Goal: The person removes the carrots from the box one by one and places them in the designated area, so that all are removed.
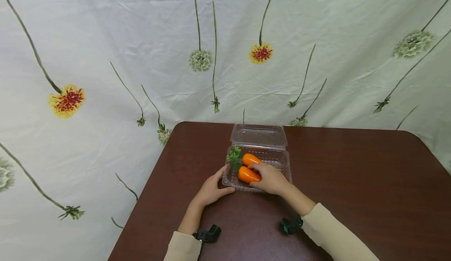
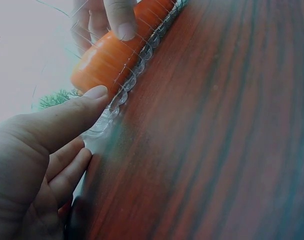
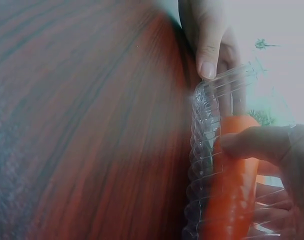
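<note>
Brown wood-grained tabletop (image 1: 359,182): spreads across the lower half of the head view, rounded at its far corners.
Floral backdrop cloth (image 1: 232,78): pale and creased, printed with dandelions and yellow-red blooms, it fills the upper half and left side.
Clear plastic clamshell container (image 1: 286,166): sits just below the middle of the frame, its ribbed lid (image 1: 259,136) folded back toward the top.
Contents: two orange carrots lying side by side, with green leafy tops (image 1: 234,156) at the container's upper left.
Front carrot (image 1: 247,174): inside the container at its lower side, between the right hand's (image 1: 270,179) thumb and fingers, which are clamped on it.
Rear carrot (image 1: 250,159): just above the front one in the frame, its right end partly covered by the right hand.
Left hand (image 1: 210,190): holds the container's lower-left corner, thumb set apart from the fingers, one on each side of it.
Cream sleeves (image 1: 336,233): enter from the bottom edge, black straps (image 1: 211,234) at both wrists.
</note>
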A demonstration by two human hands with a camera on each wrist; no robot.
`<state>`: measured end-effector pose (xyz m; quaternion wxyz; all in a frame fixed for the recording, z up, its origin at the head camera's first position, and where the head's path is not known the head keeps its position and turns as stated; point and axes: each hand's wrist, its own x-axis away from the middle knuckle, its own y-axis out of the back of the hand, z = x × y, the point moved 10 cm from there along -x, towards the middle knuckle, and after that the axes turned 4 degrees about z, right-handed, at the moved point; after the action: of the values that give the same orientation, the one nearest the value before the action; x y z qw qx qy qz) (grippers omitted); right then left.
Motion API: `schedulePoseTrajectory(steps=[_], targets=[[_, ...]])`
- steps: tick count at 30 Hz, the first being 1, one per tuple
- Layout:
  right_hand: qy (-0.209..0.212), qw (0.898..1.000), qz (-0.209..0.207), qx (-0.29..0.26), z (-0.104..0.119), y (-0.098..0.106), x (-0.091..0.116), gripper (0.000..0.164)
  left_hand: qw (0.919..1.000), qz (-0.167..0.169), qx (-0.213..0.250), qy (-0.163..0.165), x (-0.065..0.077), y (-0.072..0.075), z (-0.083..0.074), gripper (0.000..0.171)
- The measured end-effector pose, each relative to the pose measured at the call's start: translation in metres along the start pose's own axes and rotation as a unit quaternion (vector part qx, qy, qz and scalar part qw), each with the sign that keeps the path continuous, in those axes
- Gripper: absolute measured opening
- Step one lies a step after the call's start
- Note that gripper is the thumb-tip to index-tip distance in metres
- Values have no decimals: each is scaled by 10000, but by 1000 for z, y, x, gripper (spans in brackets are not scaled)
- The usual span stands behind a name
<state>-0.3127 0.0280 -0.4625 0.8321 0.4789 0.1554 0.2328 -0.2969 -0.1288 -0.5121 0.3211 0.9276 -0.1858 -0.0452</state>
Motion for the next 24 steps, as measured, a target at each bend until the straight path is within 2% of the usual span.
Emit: schedulePoseTrajectory(steps=[6,11,18,24], targets=[[144,9984,-398,-370,3,11,2,51,9999,-26,49,-119,-1,0,-1,82],[175,9929,-804,-860,-1,19,4,52,9998,-29,102,-182,-2,0,-1,82],[197,9725,-1579,-1700,-9,35,9,49,9997,-50,134,-208,-2,0,-2,83],[-41,9522,-1933,-2367,-19,44,14,47,9991,-109,-58,-400,-3,-1,-2,84]])
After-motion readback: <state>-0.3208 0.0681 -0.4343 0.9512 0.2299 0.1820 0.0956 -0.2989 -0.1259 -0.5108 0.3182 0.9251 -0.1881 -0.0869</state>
